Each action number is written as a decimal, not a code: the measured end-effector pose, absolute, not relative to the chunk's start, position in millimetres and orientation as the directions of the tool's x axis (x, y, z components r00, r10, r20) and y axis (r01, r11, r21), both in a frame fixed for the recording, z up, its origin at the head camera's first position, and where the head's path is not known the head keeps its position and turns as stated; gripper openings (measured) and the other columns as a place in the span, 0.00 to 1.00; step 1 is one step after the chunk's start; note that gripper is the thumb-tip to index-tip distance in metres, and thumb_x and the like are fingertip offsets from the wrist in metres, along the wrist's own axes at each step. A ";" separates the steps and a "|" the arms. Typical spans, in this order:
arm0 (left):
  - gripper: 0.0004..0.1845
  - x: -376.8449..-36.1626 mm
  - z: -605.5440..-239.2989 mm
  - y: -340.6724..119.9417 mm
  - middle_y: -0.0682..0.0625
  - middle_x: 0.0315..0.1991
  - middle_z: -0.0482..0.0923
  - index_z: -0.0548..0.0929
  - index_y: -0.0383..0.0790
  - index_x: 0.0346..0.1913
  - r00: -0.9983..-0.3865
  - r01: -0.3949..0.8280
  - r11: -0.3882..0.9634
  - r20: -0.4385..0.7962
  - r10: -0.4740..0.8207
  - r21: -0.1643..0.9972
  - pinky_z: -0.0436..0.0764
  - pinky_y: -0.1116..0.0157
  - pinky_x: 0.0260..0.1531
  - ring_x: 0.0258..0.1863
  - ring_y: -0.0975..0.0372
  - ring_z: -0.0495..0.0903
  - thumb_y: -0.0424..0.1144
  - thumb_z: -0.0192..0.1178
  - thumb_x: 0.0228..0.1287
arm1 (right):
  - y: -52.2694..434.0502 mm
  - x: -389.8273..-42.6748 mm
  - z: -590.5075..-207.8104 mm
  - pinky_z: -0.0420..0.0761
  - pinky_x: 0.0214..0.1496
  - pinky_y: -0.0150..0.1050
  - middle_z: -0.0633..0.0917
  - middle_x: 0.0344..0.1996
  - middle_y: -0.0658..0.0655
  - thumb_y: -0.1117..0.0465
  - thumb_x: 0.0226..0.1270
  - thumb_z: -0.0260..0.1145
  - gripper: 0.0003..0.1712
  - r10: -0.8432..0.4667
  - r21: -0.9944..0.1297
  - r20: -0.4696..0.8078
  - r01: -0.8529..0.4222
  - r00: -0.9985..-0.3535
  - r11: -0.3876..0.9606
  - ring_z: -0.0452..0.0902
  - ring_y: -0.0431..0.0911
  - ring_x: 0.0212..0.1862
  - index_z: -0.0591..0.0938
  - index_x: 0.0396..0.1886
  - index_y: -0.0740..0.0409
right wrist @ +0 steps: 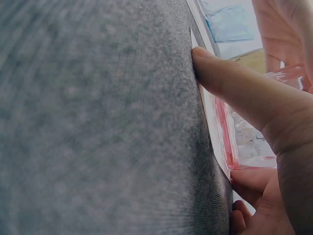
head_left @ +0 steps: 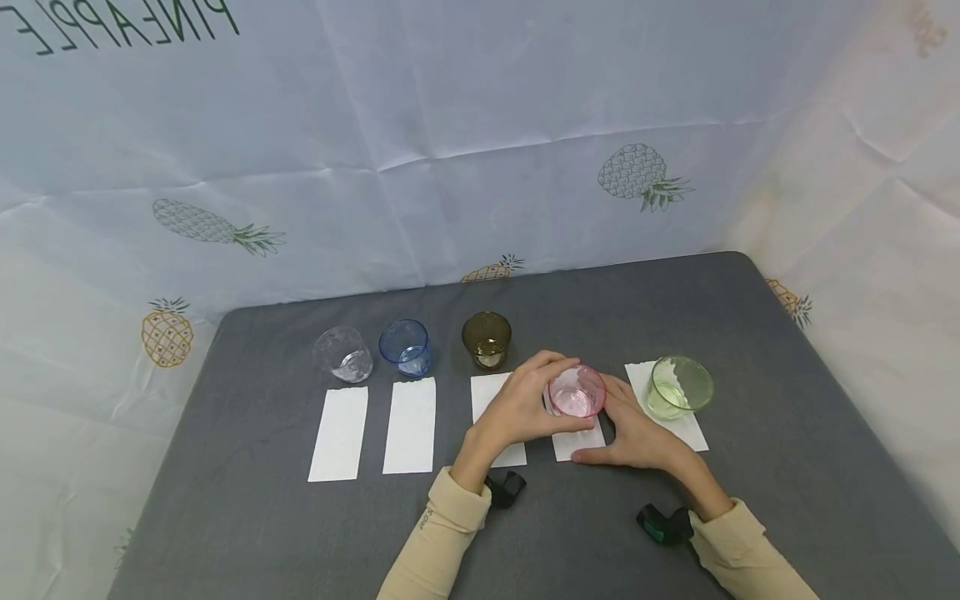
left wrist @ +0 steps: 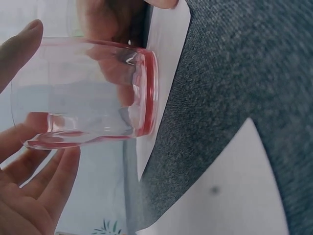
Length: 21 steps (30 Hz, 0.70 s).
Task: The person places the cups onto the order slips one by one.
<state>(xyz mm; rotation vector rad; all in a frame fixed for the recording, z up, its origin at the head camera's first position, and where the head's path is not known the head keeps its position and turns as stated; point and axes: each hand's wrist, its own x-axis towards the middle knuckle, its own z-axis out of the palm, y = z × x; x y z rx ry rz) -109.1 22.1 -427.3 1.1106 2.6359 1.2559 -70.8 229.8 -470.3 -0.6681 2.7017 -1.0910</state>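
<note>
My left hand (head_left: 528,402) holds a pink-tinted drinking glass (head_left: 576,393) by its upper part, thumb on one side and fingers on the other. The left wrist view shows the glass's red-edged base (left wrist: 149,93) at a white paper strip (left wrist: 168,54). My right hand (head_left: 636,429) lies low beside the glass, with thumb and fingers spread. In the right wrist view its thumb (right wrist: 234,81) touches one edge of that strip, and a finger (right wrist: 254,178) is by the other edge, close to the glass base.
A green glass (head_left: 678,387) stands on a paper strip to the right. Clear (head_left: 343,354), blue (head_left: 405,348) and brown (head_left: 487,340) glasses stand behind white strips (head_left: 337,435) on the left and middle of the grey tabletop (head_left: 247,517). A pineapple-print cloth (head_left: 487,100) hangs behind.
</note>
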 end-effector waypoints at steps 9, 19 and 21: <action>0.42 -109.2 -428.7 24.2 0.54 0.52 0.72 0.74 0.43 0.60 -0.762 0.581 0.446 0.261 0.593 0.681 0.73 0.70 0.50 0.50 0.64 0.73 0.60 0.71 0.40 | 230.1 -70.2 -469.8 0.56 0.63 0.56 0.58 0.66 0.55 0.34 0.34 0.75 0.65 -0.443 -0.698 0.013 -0.325 -0.896 0.638 0.46 0.53 0.67 0.56 0.70 0.55; 0.42 -108.8 -427.6 23.8 0.53 0.51 0.72 0.74 0.43 0.59 -0.763 0.582 0.451 0.264 0.590 0.677 0.73 0.70 0.49 0.50 0.62 0.74 0.60 0.71 0.40 | 230.5 -71.3 -470.4 0.58 0.63 0.56 0.60 0.66 0.54 0.34 0.34 0.75 0.65 -0.449 -0.702 0.039 -0.344 -0.893 0.624 0.48 0.53 0.67 0.57 0.70 0.55; 0.42 -108.7 -427.5 23.6 0.53 0.51 0.72 0.74 0.42 0.59 -0.761 0.583 0.446 0.265 0.593 0.679 0.73 0.70 0.49 0.50 0.63 0.73 0.60 0.71 0.40 | 230.6 -70.8 -470.1 0.57 0.63 0.56 0.59 0.66 0.54 0.34 0.34 0.75 0.65 -0.449 -0.703 0.037 -0.343 -0.893 0.623 0.48 0.53 0.67 0.57 0.70 0.55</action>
